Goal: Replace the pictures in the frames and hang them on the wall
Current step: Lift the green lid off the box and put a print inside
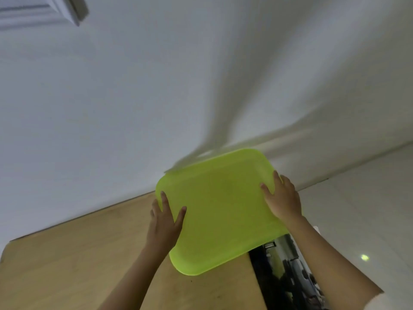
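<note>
A bright yellow-green plastic tray [220, 211] with rounded corners is held tilted above the wooden table [78, 260], close to the white wall. My left hand [164, 222] grips its left edge, thumb on the upper face and fingers around the rim. My right hand [282, 198] holds the right edge with the thumb lying on the face. A dark picture print [288, 274] lies under the tray at the table's right edge. A white picture frame [44, 10] hangs on the wall at the upper left, only its corner in view.
The white wall [201, 74] fills most of the view, right behind the table. To the right of the table is pale floor [368, 209] with a small bright spot on it.
</note>
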The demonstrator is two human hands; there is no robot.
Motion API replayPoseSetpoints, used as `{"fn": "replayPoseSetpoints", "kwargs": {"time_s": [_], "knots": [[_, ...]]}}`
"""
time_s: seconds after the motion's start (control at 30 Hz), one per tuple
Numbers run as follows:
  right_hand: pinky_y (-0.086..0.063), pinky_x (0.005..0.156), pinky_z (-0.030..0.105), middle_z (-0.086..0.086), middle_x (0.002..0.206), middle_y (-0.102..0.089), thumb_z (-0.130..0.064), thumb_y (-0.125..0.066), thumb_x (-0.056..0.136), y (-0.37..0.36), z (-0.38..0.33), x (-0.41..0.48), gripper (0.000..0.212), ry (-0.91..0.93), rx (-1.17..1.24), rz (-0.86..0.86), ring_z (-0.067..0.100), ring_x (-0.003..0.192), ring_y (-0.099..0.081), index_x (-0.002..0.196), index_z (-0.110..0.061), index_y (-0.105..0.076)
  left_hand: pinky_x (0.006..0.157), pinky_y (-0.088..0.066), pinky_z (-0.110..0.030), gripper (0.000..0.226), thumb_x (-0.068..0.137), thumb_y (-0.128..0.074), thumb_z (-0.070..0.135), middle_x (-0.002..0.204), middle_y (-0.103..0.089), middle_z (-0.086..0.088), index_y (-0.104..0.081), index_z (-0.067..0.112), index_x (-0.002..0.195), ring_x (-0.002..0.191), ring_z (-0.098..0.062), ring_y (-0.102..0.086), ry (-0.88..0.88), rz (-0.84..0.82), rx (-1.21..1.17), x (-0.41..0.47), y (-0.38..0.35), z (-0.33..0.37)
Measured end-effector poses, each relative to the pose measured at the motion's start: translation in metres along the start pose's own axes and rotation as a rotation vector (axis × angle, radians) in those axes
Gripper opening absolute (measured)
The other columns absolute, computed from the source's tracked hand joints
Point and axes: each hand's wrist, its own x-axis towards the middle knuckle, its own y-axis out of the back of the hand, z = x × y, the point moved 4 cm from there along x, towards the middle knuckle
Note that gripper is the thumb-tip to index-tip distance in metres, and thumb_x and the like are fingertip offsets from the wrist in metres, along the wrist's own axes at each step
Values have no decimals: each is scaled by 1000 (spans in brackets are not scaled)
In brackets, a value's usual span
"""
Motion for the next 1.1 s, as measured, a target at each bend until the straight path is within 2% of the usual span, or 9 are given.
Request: {"fn": "replayPoseSetpoints", "kwargs": {"time_s": [0.23,0.47,0.77,0.93,1.1], "knots": [[-29,109,44,11,149,-30,-47,-45,92,1,0,1,67,-3,84,56,28,136,-27,145,-12,-25,113,-25,-43,89,84,-63,39,151,-15,-17,-8,11,149,141,-31,-19,71,47,-294,2,1,4],[-27,109,46,13,147,-33,-42,-50,91,9,-3,-6,65,-30,163,136,29,136,-28,143,-10,-29,114,-23,-39,92,82,-69,33,152,-12,-17,-10,13,149,142,-29,-17,41,117,-352,0,8,15],[-31,103,44,13,139,-42,-39,-59,87,35,-33,-32,64,47,147,215,29,131,-34,138,-8,-39,112,-23,-37,93,80,-71,32,151,-16,-15,-11,15,149,141,-27,-19,66,148,-449,-21,36,0],[-31,103,43,13,139,-42,-40,-60,85,30,-90,-69,64,126,134,222,29,130,-35,138,-8,-40,110,-24,-35,93,79,-72,34,150,-22,-13,-14,15,149,139,-25,-23,77,214,-459,-45,86,-49],[-33,104,39,11,137,-44,-39,-63,83,-20,-182,-135,66,243,183,134,27,129,-36,137,-9,-42,110,-27,-40,93,77,-74,35,148,-26,-15,-17,15,149,138,-28,-27,192,273,-440,-84,151,-159]]}}
